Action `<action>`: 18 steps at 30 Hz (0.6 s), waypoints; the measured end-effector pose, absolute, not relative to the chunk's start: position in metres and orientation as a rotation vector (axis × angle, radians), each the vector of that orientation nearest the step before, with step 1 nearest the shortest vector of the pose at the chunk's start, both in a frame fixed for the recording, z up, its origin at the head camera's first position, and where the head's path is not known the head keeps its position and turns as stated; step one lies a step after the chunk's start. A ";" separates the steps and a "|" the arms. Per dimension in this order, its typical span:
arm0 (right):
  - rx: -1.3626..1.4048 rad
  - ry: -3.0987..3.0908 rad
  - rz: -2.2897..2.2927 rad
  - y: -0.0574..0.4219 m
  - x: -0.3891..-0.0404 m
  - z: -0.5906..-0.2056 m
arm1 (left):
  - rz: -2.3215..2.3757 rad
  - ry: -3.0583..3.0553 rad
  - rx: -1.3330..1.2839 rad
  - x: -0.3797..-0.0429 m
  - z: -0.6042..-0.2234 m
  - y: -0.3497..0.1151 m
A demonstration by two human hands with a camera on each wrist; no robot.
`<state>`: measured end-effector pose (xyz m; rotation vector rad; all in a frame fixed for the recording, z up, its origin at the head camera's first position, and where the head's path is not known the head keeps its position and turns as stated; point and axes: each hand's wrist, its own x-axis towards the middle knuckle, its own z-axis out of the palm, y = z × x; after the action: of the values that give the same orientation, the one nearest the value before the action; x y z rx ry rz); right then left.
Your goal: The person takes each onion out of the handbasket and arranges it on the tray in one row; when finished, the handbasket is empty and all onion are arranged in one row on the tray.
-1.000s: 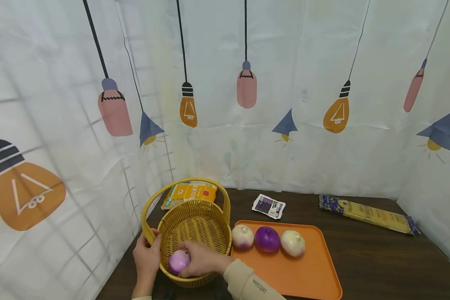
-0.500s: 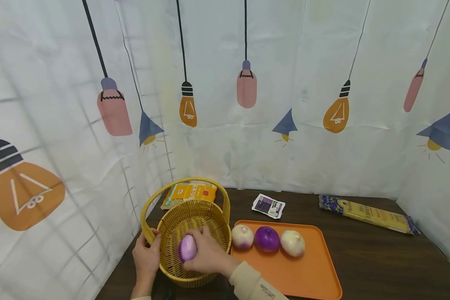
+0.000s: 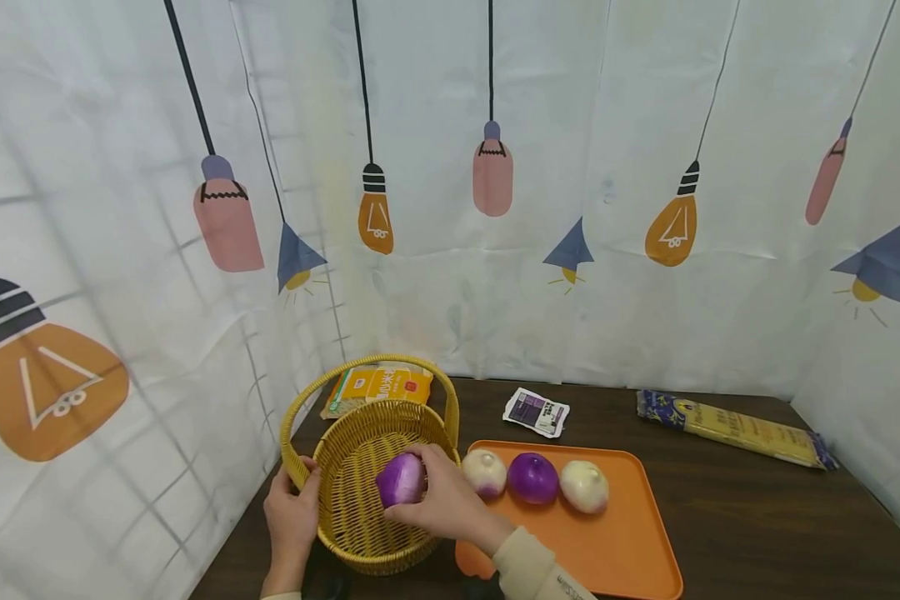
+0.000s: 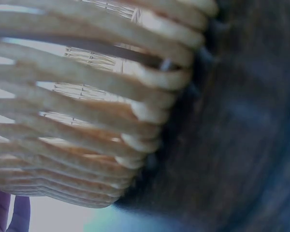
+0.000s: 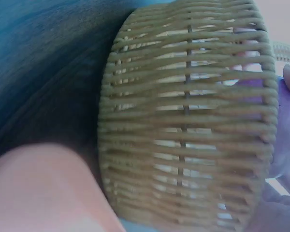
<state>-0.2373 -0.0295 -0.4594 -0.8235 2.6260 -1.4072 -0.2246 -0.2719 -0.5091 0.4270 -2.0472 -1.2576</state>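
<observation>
In the head view my right hand (image 3: 457, 500) grips a purple onion (image 3: 402, 481) over the right part of the yellow wicker basket (image 3: 378, 567). The right wrist view has the same onion (image 5: 286, 135) at the basket's rim, with fingertips on it. My left hand (image 3: 292, 517) holds the basket at its left side, where the handle meets the rim. Fingertips (image 4: 20, 215) show low in the left wrist view beside the woven wall. Two whitish onions (image 3: 484, 473) (image 3: 584, 487) and one purple onion (image 3: 533, 478) sit in a row on the orange tray (image 3: 607, 558).
Behind the basket lies an orange and yellow food packet (image 3: 386, 385). A small white and purple sachet (image 3: 536, 412) rests behind the tray. At the far right is a long yellow and blue packet (image 3: 735, 427). A printed curtain (image 3: 450, 292) closes off the back and sides.
My right hand has lifted the onion from low in the basket and moved it right and away from me, turning it on its side. The left hand and basket stay in place.
</observation>
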 end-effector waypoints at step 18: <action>-0.838 2.611 -1.591 0.016 -0.222 -0.448 | -1.260 -2.041 0.437 -0.225 -0.509 -0.271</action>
<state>-0.2219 0.0156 -0.4482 -0.8376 2.6110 -1.5906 -0.2246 -0.2714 -0.5088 0.4369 -2.0411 -1.2602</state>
